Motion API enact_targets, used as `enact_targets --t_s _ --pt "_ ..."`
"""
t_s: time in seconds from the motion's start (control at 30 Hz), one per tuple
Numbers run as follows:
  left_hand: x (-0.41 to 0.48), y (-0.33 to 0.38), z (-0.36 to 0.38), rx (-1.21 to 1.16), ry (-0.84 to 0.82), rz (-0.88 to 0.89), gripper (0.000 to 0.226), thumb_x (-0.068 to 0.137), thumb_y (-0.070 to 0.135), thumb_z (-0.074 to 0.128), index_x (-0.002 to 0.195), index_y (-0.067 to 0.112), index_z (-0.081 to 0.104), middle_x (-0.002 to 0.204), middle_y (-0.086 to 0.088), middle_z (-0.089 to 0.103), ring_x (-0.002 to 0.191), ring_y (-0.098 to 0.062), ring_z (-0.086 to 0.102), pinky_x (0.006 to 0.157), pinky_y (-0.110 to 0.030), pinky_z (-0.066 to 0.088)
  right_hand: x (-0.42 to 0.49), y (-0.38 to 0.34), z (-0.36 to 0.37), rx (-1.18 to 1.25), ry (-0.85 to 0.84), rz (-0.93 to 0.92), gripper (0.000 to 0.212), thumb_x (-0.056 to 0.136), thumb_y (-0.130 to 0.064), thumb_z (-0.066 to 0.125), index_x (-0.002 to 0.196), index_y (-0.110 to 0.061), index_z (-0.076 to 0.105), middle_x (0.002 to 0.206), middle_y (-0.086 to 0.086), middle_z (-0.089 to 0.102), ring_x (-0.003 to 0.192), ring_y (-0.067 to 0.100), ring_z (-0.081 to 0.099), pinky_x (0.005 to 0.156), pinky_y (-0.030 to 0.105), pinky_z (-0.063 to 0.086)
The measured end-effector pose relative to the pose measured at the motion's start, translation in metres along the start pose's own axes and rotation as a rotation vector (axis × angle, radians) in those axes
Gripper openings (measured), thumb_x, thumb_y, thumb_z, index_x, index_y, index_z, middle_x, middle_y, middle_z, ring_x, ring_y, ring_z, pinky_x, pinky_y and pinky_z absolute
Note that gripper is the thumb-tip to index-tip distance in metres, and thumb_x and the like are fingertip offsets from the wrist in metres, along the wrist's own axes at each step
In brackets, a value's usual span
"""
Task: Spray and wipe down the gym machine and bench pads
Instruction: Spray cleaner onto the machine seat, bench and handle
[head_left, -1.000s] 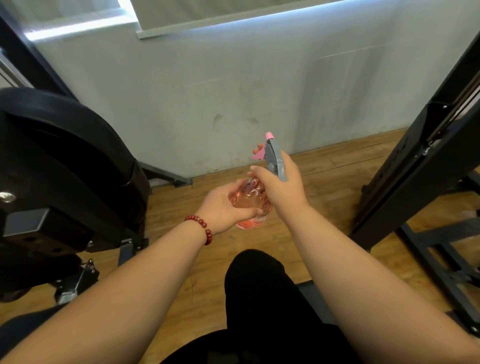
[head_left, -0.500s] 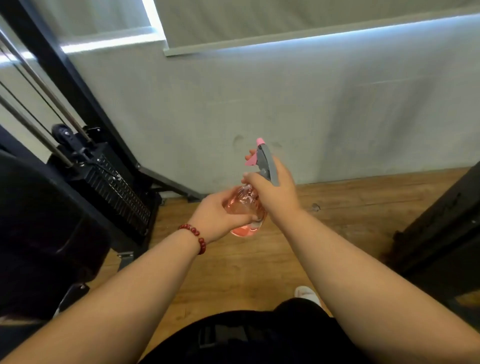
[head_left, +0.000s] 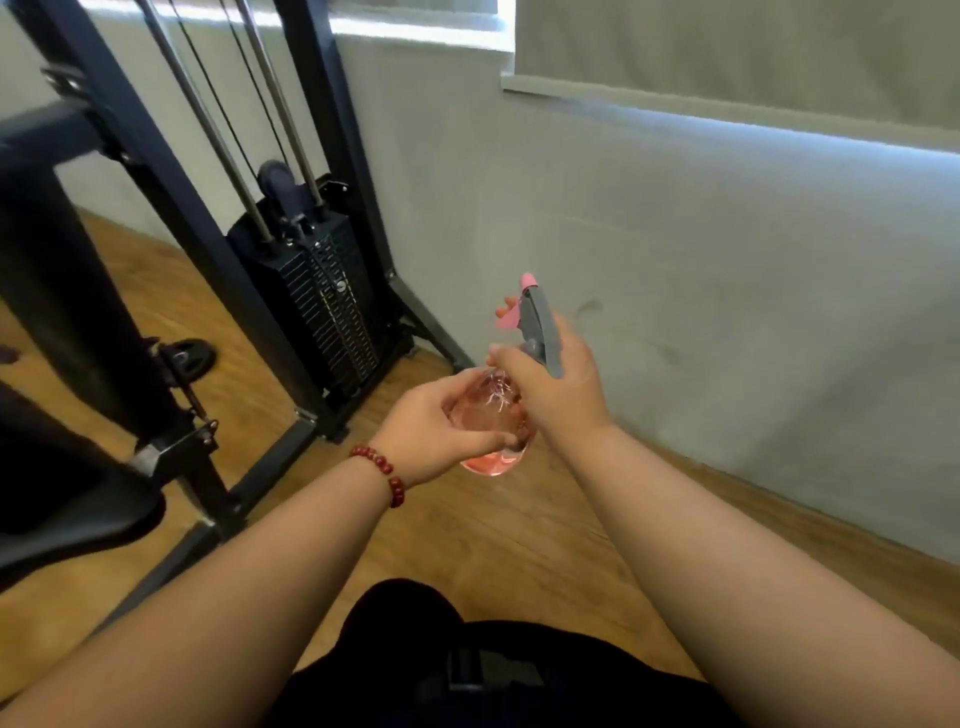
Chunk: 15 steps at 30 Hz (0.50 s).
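**Both hands on the spray bottle**

At frame centre, the left hand (head_left: 434, 423) cups the pink spray bottle (head_left: 491, 415) from below; the right hand (head_left: 553, 387) grips its grey trigger head (head_left: 540, 332). The weight stack (head_left: 322, 301) stands upper left.

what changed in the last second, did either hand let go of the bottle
Nothing was let go. The view swung left: the weight stack came into sight. The left hand still cups the spray bottle; the right hand still grips its neck.
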<state>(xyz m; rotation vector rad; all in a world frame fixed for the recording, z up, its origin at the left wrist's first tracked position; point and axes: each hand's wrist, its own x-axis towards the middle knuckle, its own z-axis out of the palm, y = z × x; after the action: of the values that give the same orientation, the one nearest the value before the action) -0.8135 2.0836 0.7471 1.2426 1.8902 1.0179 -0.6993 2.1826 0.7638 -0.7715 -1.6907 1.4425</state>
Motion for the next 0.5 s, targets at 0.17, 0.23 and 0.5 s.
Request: enact_targets --t_s 0.17,0.23,0.5 --pt "0.01 0.004 -0.018 0.008 0.139 -0.089 0.078 0.065 0.037 0.087 0.136 0.03 0.053 0.115 0.015 0.067 0.106 0.001 0.062 0.096 -0.025 0.05 0.042 -0.002 0.016 0.057 -0.162 -0.013 0.036 0.085 -0.011 0.071 0.11 -0.035 0.062 0.097 -0.01 0.067 0.083 -0.005 0.06 0.082 0.022 0.051" --pt "0.015 0.001 -0.029 0.008 0.205 -0.132 0.078 0.064 0.037 0.087 0.134 0.031 0.054 0.114 0.014 0.068 0.106 0.0 0.063 0.098 -0.028 0.05 0.059 -0.001 0.028 0.064 -0.239 -0.015 0.036 0.084 -0.012 0.071 0.115 -0.031 0.063 0.092 -0.014 0.065 0.087 0.002 0.062 0.084 0.029 0.054" --pt "0.028 -0.014 -0.077 0.038 0.445 -0.265 0.063 0.07 0.021 0.087 0.119 0.043 0.055 0.103 0.022 0.068 0.096 0.009 0.064 0.081 -0.008 0.048 0.12 0.0 0.091 0.145 -0.56 -0.063 0.034 0.087 -0.016 0.07 0.116 -0.031 0.06 0.081 -0.005 0.061 0.075 0.01 0.06 0.074 0.031 0.055"
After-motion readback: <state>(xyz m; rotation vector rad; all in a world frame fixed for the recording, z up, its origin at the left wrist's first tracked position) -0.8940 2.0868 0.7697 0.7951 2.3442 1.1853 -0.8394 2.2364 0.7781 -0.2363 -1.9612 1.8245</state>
